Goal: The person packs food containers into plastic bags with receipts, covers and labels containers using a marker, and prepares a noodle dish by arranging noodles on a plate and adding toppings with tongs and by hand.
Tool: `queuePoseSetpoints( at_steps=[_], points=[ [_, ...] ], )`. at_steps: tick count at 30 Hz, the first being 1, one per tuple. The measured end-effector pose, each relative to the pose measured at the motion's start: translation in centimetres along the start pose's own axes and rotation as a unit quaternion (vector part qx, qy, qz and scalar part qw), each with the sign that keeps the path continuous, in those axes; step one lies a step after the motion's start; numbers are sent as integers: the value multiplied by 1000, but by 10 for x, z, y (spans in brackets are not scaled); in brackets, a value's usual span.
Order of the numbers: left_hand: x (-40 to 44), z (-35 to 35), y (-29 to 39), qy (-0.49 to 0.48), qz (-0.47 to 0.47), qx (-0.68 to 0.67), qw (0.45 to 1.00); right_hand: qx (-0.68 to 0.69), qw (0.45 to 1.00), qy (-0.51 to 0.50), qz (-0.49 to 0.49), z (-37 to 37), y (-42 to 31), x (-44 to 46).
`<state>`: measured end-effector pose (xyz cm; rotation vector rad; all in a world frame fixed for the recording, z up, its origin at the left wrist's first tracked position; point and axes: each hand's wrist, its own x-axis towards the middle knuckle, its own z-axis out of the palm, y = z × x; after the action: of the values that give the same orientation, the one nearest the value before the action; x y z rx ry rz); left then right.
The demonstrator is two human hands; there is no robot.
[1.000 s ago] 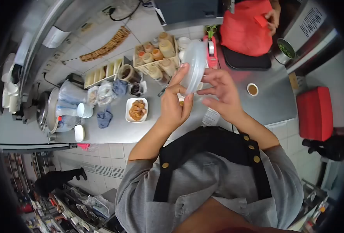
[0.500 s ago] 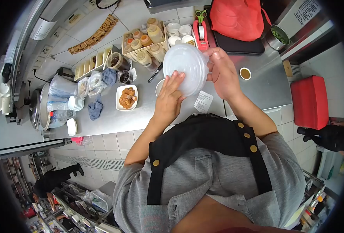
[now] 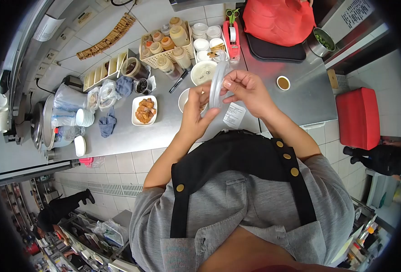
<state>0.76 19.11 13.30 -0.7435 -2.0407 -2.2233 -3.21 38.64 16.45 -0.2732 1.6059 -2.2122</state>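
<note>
Note plastic lids (image 3: 217,86) upright above the steel counter (image 3: 295,106), inside its near edge, clasped by the left hand (image 3: 195,111) beside a narrowed right hand (image 3: 252,92) of unconfirmable grip; judged light, flexible, slippery, best held by the rim.

Smooth translucent plas. lids (image 3: 217,86), semi-gloss metal ctr (image 3: 295,104), matt wrinkled cloth (image 3: 107,125), matt paper slip (image 3: 233,115)
</note>
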Motion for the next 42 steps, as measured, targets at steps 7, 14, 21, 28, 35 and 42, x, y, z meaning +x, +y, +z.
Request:
queuePoseSetpoints(
  at_steps=[7,14,21,28,35,42],
  points=[
    [19,9,0,99,37,384,917,-14,997,47,-53,9,30,4],
    [19,12,-6,169,-89,138,972,-499,787,227,-281,-7,11,-5],
    [22,7,-2,141,-189,-78,969,-241,962,49,-116,-34,1,-14],
    [27,-8,26,27,-326,-153,933,-260,957,34,-126,-28,-21,-32],
    [19,-1,17,5,-292,-153,944,-295,935,8,-196,-38,-23,-36],
    [13,6,31,28,-193,-62,979,-201,965,105,-129,-64,-13,-42]
  ],
)
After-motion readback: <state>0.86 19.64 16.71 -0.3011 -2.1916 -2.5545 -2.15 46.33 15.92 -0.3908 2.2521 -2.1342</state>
